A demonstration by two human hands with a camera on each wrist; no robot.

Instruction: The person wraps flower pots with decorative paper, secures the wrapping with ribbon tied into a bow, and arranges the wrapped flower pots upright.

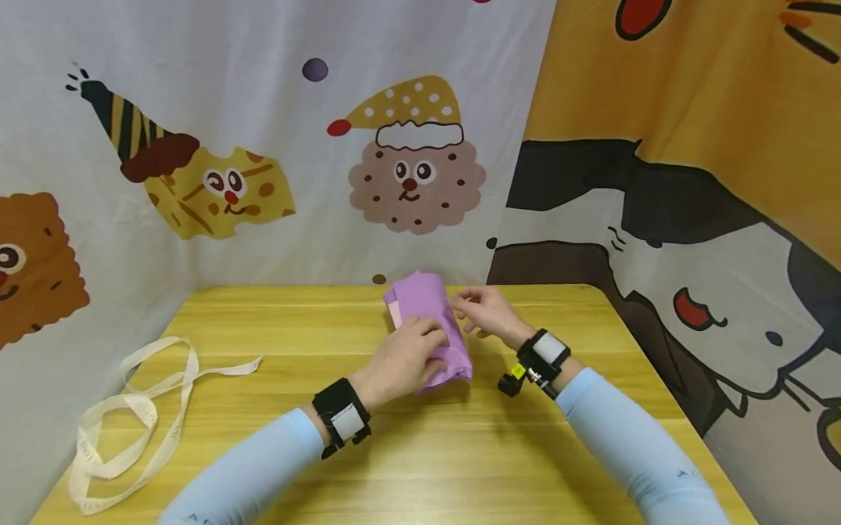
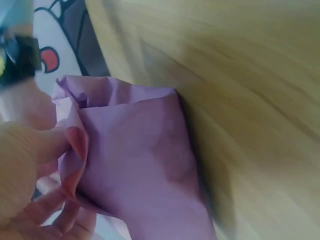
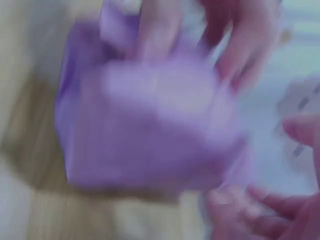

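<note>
A purple paper package [image 1: 429, 302] stands tilted near the far edge of the table, with a paler pink inner face showing along its left side. My left hand [image 1: 405, 356] grips its near end; in the left wrist view the thumb [image 2: 52, 145] lies on the crumpled fold and the other fingers curl below it. My right hand [image 1: 492, 313] is at the package's right side, fingers loosely bent and fingertips right at the paper's edge. Blurred in the right wrist view, its thumb [image 3: 300, 130] stands apart from the fingers, with nothing between them. What the paper wraps is hidden.
A long cream ribbon [image 1: 166, 447] lies in loose loops on the left of the wooden table [image 1: 383, 480]. Behind the table hangs a white curtain [image 1: 262, 21] with cartoon prints, and an orange printed one [image 1: 681, 94] hangs on the right. Both wrists carry strapped cameras.
</note>
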